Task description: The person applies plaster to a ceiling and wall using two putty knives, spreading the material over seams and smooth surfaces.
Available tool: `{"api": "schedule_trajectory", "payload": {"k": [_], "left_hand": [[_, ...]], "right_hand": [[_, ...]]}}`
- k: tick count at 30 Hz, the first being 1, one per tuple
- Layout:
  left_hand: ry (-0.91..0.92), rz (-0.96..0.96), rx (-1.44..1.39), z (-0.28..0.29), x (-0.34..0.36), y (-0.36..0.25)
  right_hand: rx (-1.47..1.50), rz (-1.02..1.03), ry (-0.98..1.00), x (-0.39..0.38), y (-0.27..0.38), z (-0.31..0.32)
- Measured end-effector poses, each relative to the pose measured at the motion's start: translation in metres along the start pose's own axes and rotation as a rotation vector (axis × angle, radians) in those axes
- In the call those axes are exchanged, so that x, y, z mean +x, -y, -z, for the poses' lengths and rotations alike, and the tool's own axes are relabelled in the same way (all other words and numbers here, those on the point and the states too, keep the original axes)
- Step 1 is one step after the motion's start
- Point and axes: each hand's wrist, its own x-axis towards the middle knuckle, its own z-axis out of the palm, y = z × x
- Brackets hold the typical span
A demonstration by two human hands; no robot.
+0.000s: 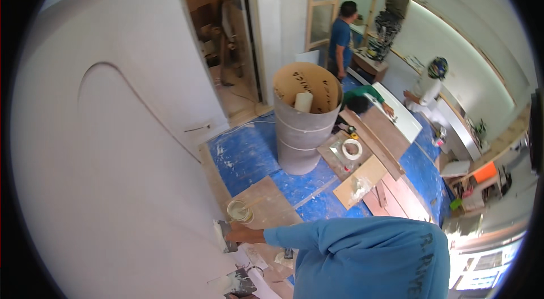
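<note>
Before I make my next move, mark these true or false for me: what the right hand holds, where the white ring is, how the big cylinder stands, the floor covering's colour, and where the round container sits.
1. The right hand holds a scraper with white paste on it. True.
2. The grey cylinder stands upright with its top open. True.
3. The white ring lies inside the grey cylinder. False: it lies outside, on a board beside it.
4. The floor covering is red. False: it is blue, with pale marks.
5. The round container sits on the brown panel near the right hand. True.
</note>
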Motion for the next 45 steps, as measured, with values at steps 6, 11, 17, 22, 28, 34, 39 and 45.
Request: {"api": "schedule_trajectory", "payload": {"k": [6, 11, 17, 22, 28, 34, 39, 45], "left_hand": [[0.159, 0.02, -0.097, -0.061, 0.015, -0.022], [-0.004, 0.064, -0.217, -0.004, 0.014, 0.028], [-0.003, -0.129, -0.287, -0.027, 0.016, 0.001], [-0.472, -0.221, -0.432, 0.002, -0.062, 0.027], [-0.649, -0.196, -0.456, -0.011, -0.064, 0.015], [-0.67, -0.212, -0.447, 0.01, -0.094, 0.037], [-0.697, -0.288, -0.482, 0.01, -0.102, 0.035], [-0.732, -0.283, -0.511, 0.021, -0.118, 0.046]], "right_hand": [[0.057, -0.022, -0.084, 0.018, 0.026, 0.053], [0.185, 0.038, 0.083, 0.035, 0.014, 0.015], [0.132, 0.112, 0.398, 0.166, -0.032, -0.004], [0.066, -0.063, 0.453, 0.089, 0.024, -0.134], [0.213, -0.018, 0.538, 0.139, 0.064, -0.218], [0.208, -0.062, 0.485, 0.142, 0.053, -0.239], [0.329, -0.033, 0.427, 0.144, 0.038, -0.257], [0.387, 0.291, 0.545, 0.132, 0.041, -0.272]]}}
